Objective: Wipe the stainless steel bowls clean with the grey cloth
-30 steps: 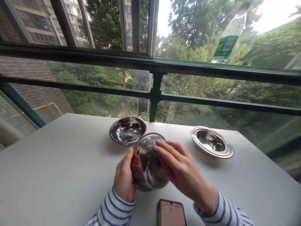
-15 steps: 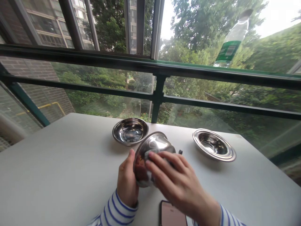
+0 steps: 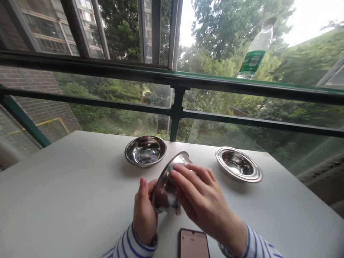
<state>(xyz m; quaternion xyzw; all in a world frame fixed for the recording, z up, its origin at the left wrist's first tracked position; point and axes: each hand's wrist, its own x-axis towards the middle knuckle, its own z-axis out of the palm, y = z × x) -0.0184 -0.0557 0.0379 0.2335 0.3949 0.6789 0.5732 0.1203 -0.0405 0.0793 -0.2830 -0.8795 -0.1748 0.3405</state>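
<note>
A shiny steel bowl [image 3: 167, 186] is held on edge just above the white table [image 3: 67, 193], its open side turned to the left. My left hand [image 3: 145, 211] grips its lower left rim, thumb up and fingers wrapped inside. My right hand [image 3: 200, 200] lies over the bowl's outer side, fingers curved against the metal. Both wrists wear blue-striped white sleeves.
Two more steel bowls stand upright on the table: one [image 3: 145, 150] at the back centre, one with a wide rim [image 3: 238, 164] at the back right. A phone [image 3: 194, 244] lies at the near edge. A plastic bottle [image 3: 254, 53] stands on the green railing [image 3: 177, 77] behind.
The bowl has tipped further onto its edge, its mouth turning left. My right hand has slid over its outer side and my left thumb has shifted along the rim.
</note>
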